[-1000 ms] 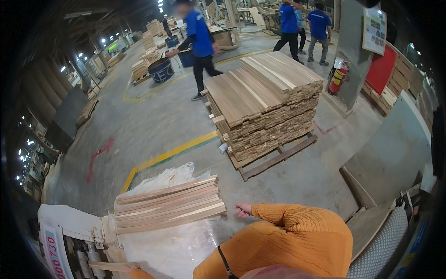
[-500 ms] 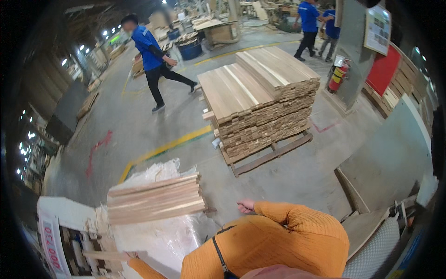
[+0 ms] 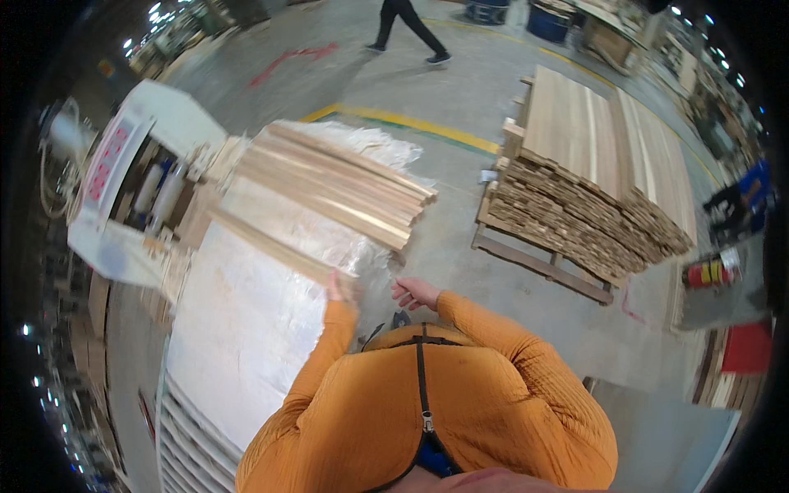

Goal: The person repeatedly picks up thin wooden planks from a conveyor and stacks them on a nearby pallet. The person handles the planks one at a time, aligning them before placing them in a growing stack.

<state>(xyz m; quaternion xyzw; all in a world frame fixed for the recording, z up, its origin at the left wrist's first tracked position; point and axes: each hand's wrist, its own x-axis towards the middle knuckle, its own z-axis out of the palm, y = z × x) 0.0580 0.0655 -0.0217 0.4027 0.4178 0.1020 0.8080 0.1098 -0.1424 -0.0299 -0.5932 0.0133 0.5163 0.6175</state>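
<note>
I take the white covered table (image 3: 246, 329) as my landmark for all places here. My left hand (image 3: 335, 287) is at the near right edge of this table, and it is closed on the end of a single long wooden strip (image 3: 271, 246) that lies flat on the white sheet and runs away from me toward the far left. My right hand (image 3: 415, 292) is just off the right edge of the table, near the left hand but not touching it; the fingers are loosely open and I see nothing in them. On the far part of the table lies a bundle of long wooden strips (image 3: 337, 189), stacked in several layers, and its near end hangs a little over the right edge — the single strip is just beside this bundle, on the near side, and I cannot tell if they touch. Crumpled clear plastic (image 3: 370, 148) shows under the bundle at the far edge of the table. At the left side of the table stands a white machine (image 3: 136, 172) with rollers. To the right of the table, well apart across the grey floor, a tall stack of boards (image 3: 592, 189) rests on a pallet. Beyond the far edge a yellow floor line (image 3: 411, 123) passes, and further away a person's legs (image 3: 407, 25) cross the floor.
</note>
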